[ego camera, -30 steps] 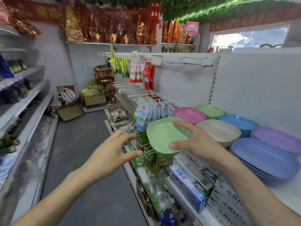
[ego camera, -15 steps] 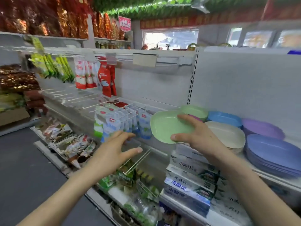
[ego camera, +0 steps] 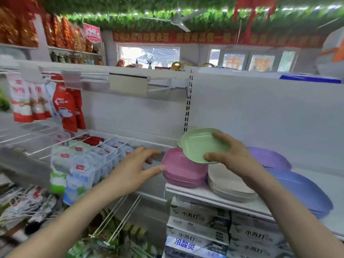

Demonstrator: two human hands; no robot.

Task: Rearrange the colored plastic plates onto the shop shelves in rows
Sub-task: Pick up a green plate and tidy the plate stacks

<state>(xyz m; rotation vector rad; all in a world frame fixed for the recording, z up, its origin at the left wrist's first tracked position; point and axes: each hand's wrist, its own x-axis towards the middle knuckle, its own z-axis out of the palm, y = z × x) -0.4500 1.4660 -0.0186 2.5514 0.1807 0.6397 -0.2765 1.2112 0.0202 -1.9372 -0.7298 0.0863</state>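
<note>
My right hand (ego camera: 232, 155) grips a light green plate (ego camera: 199, 144) by its near rim, tilted, in the air above the shelf (ego camera: 197, 194). Under it stands a stack of pink plates (ego camera: 178, 170) at the shelf's left end. A beige stack (ego camera: 227, 181) sits to the right of the pink one. Further right lie a blue-violet stack (ego camera: 305, 190) in front and a purple stack (ego camera: 270, 157) behind. My left hand (ego camera: 135, 168) is spread, empty, its thumb tip touching or almost touching the pink stack's left side.
Wire hooks with white pouches (ego camera: 83, 164) stick out to the left of the shelf. Red coffee bags (ego camera: 68, 108) hang above them. Boxed goods (ego camera: 202, 226) fill the level below the plates. The white back panel (ego camera: 260, 112) rises behind the stacks.
The view has swung right and closer to the shelf. My right hand has carried the green plate over the pink stack. My left hand has moved up to the pink stack's side.
</note>
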